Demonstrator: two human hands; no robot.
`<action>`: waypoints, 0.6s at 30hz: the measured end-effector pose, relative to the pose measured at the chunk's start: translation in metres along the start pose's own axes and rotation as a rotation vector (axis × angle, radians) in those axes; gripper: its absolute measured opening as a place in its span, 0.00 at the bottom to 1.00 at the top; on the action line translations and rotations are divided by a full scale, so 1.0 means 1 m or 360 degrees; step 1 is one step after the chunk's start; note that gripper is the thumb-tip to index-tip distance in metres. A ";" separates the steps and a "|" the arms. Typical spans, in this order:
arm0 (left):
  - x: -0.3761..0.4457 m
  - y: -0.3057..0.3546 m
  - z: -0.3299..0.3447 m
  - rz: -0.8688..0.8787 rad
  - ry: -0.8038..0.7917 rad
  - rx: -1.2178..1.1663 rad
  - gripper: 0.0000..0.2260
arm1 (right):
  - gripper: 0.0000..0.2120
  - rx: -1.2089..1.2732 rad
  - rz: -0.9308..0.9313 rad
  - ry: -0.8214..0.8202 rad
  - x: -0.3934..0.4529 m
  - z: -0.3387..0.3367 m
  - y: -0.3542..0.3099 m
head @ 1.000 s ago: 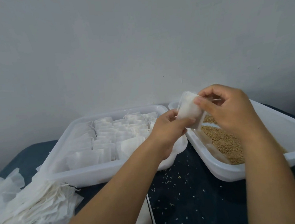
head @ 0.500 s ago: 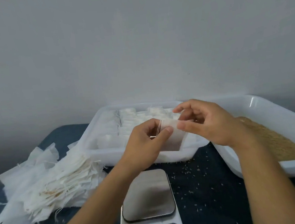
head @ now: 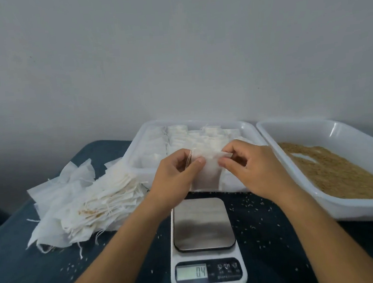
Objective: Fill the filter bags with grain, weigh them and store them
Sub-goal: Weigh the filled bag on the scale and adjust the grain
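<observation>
The hands point(head: 208, 171) have carried the filter bag point(head: 206, 173) from over the grain tray point(head: 322, 208) to above the scale point(head: 204, 243).

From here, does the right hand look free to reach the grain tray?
Probably not at once: the right hand pinches the filter bag together with the left hand. Nothing stands between it and the grain tray, just to its right.

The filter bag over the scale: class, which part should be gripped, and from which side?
Grip the filter bag by its top edge, one corner from each side, as the left hand and right hand do here. The drawstring runs along that edge, and the body hangs limp below it, so the mouth probably stays up above the scale.
</observation>
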State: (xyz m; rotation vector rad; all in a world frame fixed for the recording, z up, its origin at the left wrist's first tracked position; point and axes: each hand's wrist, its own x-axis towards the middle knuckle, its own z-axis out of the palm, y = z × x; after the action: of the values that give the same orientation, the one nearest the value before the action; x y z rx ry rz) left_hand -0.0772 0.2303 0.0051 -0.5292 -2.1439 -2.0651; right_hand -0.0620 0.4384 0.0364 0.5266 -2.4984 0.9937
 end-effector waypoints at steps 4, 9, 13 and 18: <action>-0.011 -0.010 -0.009 -0.0026 -0.0033 0.0044 0.12 | 0.03 0.0213 0.0082 0.0070 -0.020 0.021 -0.001; -0.028 -0.022 -0.021 0.0048 -0.0036 0.0227 0.04 | 0.05 0.0368 0.0145 0.0075 -0.038 0.040 -0.002; -0.044 -0.036 -0.028 0.0006 0.0000 0.0277 0.09 | 0.05 0.0526 0.0273 -0.0051 -0.050 0.048 0.003; -0.047 -0.042 -0.029 -0.0015 -0.0054 0.0438 0.17 | 0.05 0.0460 0.0385 -0.0108 -0.053 0.056 0.011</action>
State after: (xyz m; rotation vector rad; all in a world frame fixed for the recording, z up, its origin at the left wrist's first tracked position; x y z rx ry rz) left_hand -0.0521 0.1932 -0.0478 -0.5216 -2.4006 -1.7343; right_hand -0.0342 0.4162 -0.0331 0.3495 -2.5351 1.4661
